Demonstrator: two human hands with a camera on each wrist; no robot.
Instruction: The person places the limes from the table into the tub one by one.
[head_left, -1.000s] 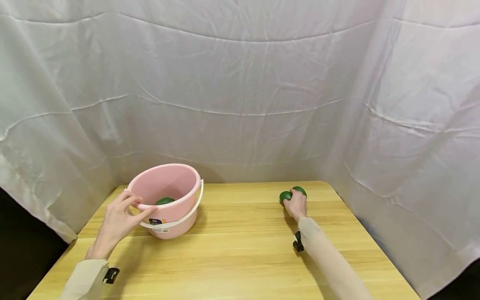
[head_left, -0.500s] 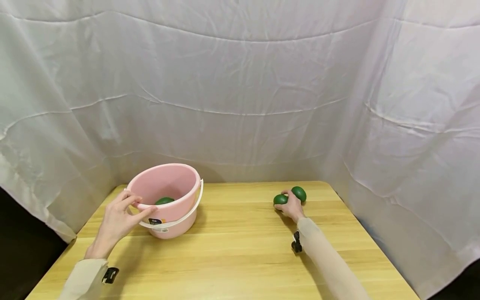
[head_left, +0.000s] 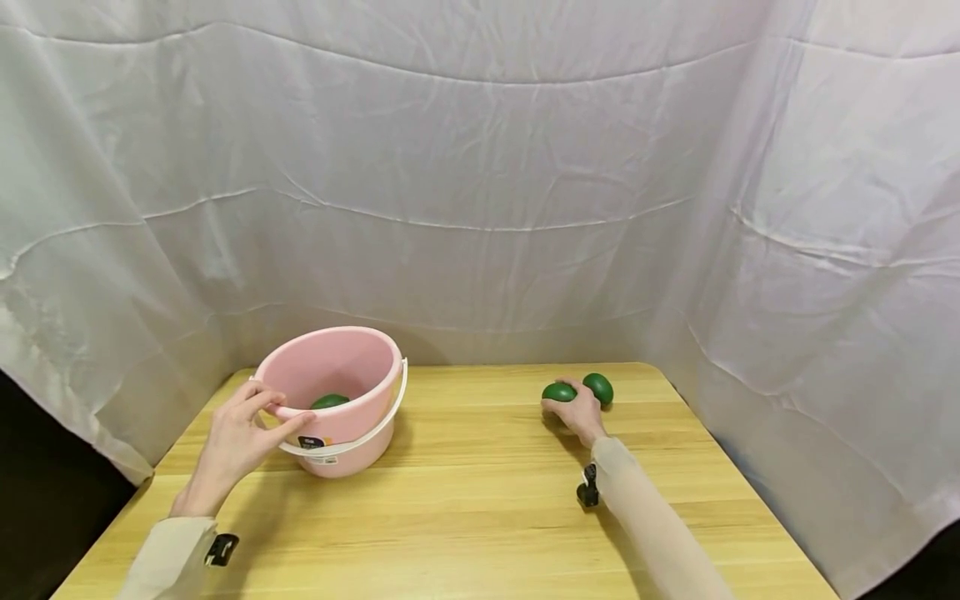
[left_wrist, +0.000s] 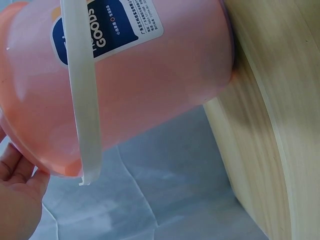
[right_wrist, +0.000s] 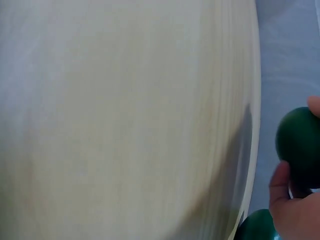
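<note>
Two green balls are at the far right part of the table, well apart from the pink bucket, and a third green ball lies already inside the bucket, low against its near wall. I use the bucket as the landmark for all places.

Your left hand is at the near-left side of the bucket. The thumb and the fingers pinch the pink rim, so the bucket is held steady and does not slide on the smooth wood. The bucket seems tilted a little toward you, I judge from its rim, but I cannot say it for sure. Its white handle hangs down over the front wall, above the dark label; in the left wrist view the handle crosses the pink wall in the same way.

Your right hand is far to the right of the bucket. Its fingers are curled around the nearer green ball, which looks lifted just off the table or only touching it; I cannot tell which. The other green ball rests just beside this hand, on the side away from the bucket. A white cloth hangs behind the bucket and around the table.
</note>
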